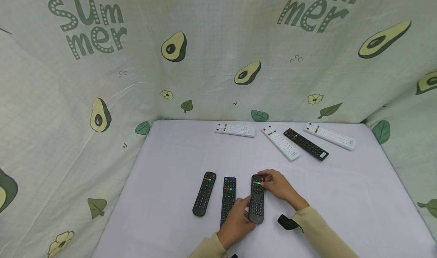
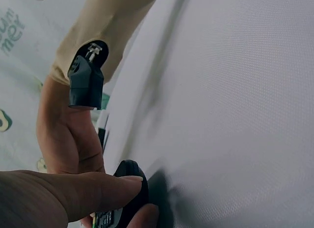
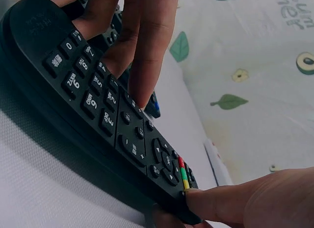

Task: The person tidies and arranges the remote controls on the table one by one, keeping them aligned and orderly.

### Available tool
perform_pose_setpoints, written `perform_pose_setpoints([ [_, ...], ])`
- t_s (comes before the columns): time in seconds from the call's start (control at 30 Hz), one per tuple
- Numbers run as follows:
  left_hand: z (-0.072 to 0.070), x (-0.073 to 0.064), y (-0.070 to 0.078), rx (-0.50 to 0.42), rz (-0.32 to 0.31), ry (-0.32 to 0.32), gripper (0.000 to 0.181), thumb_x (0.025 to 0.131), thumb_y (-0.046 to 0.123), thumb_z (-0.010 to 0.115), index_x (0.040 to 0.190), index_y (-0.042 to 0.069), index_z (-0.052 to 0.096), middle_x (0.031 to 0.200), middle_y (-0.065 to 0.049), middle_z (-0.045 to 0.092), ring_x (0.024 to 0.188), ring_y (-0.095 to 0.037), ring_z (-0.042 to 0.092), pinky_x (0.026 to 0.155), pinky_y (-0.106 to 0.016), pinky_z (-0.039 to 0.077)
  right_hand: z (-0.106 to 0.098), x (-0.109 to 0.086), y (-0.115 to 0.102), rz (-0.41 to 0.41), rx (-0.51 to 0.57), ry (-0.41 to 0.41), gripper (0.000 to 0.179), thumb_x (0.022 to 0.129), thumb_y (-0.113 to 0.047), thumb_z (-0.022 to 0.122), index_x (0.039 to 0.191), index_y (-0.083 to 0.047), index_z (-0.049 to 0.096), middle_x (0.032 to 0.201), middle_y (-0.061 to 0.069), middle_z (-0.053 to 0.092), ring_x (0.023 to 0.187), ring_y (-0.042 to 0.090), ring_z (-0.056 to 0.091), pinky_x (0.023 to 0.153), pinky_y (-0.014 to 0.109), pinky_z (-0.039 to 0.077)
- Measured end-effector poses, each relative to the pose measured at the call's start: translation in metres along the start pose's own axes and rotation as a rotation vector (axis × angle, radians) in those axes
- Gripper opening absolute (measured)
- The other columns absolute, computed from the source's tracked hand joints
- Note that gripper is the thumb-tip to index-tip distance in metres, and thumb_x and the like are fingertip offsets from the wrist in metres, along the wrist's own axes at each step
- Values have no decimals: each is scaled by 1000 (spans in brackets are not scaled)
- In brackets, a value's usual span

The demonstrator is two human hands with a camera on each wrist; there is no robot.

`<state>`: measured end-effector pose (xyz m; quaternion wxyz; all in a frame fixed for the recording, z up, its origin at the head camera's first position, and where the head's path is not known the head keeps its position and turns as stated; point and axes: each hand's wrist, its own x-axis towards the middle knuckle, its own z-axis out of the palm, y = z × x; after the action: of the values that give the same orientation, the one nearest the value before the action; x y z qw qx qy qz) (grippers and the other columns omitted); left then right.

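A black remote control (image 1: 257,203) with rounded ends lies between the two hands near the front of the table. My left hand (image 1: 235,222) grips its lower end from the left, with the thumb (image 2: 115,189) along its edge in the left wrist view. From the right, my right hand (image 1: 280,186) pinches the far end near the coloured buttons, its thumb (image 3: 221,201) over the corner in the right wrist view. A second black remote (image 1: 228,191) lies just left, its lower part hidden by my left hand. Farther left, another rounded black remote (image 1: 205,193) rests slightly slanted.
Along the back of the white table (image 1: 170,148) lie a white remote (image 1: 235,130), a slanted white remote (image 1: 280,143), a black remote (image 1: 306,144) and another white remote (image 1: 329,136). A curtain (image 1: 205,83) printed with avocados hangs behind and beside the table.
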<state>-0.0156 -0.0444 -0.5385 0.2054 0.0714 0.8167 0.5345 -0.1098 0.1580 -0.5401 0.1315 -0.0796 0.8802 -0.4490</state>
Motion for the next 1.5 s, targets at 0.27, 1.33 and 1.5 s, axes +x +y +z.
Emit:
perform_pose_setpoints([
  [0.27,2,-1,3,20,-29,0,88,73,-17,82,152,-8,46,112,-4,54,84,-2,59,66,-16,58,3,-5,-8,2,-36,30,36,91,3,73,127,5,68,116,20,68,101,31,68,82,40,56],
  [1.33,-5,2,7,110,1,-3,77,76,-10,87,145,-13,53,118,-10,56,82,-3,60,64,-17,57,7,-11,-6,-28,-107,55,38,95,3,71,133,5,66,121,16,64,113,33,65,94,48,58],
  [1.5,-15,5,16,183,19,16,68,79,0,89,140,-9,60,120,-11,56,89,-11,60,65,-20,55,-2,-14,-5,-31,-93,64,39,96,3,69,135,5,64,127,20,63,117,37,64,98,51,58],
])
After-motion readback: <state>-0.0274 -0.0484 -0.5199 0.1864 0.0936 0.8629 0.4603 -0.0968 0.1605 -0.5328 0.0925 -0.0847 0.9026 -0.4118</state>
